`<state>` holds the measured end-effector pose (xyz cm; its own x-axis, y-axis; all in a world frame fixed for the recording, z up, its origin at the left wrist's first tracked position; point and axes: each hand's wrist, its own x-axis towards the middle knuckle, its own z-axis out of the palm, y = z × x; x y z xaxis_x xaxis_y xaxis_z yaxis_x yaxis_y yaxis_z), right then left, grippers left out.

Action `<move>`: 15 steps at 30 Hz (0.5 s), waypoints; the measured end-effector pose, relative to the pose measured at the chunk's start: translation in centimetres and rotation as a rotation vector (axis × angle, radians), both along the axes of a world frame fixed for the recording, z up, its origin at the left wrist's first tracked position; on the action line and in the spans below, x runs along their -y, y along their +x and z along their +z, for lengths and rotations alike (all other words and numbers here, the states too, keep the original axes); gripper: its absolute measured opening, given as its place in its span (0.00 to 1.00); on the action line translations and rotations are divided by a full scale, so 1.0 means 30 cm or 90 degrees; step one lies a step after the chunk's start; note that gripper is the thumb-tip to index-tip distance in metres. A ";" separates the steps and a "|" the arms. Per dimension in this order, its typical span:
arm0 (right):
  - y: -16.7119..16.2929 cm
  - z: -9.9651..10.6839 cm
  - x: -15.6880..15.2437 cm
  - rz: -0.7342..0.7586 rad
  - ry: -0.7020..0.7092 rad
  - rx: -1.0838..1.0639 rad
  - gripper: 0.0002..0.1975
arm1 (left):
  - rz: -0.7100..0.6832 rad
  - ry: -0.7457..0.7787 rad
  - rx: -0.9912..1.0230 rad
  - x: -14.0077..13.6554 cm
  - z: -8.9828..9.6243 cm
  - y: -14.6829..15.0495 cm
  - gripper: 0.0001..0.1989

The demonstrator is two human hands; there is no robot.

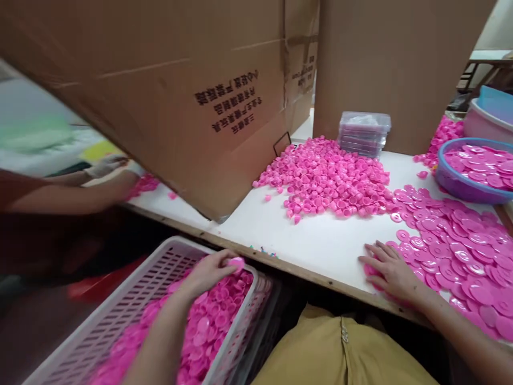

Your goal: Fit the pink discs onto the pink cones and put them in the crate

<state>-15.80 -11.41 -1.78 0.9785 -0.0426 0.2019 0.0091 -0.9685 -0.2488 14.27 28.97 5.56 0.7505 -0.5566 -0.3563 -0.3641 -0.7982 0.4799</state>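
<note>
Head view shows our left hand [210,272] with fingertips narrowed on a pink piece [237,263], over the white basket [165,267], near its corner beside the table's front edge. More pink pieces fill the basket below. Our right hand [393,274] rests at the front edge of the table [276,230], fingers slightly spread over something pink; we cannot tell whether they grip it. Beside it, flat pink discs [460,251] spread toward the right edge, and pink cups [332,179] lie heaped farther back.
</note>
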 end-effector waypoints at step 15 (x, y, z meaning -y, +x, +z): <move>-0.111 -0.110 0.293 -0.294 -0.081 0.028 0.19 | 0.211 0.136 0.188 -0.148 -0.437 -0.478 0.20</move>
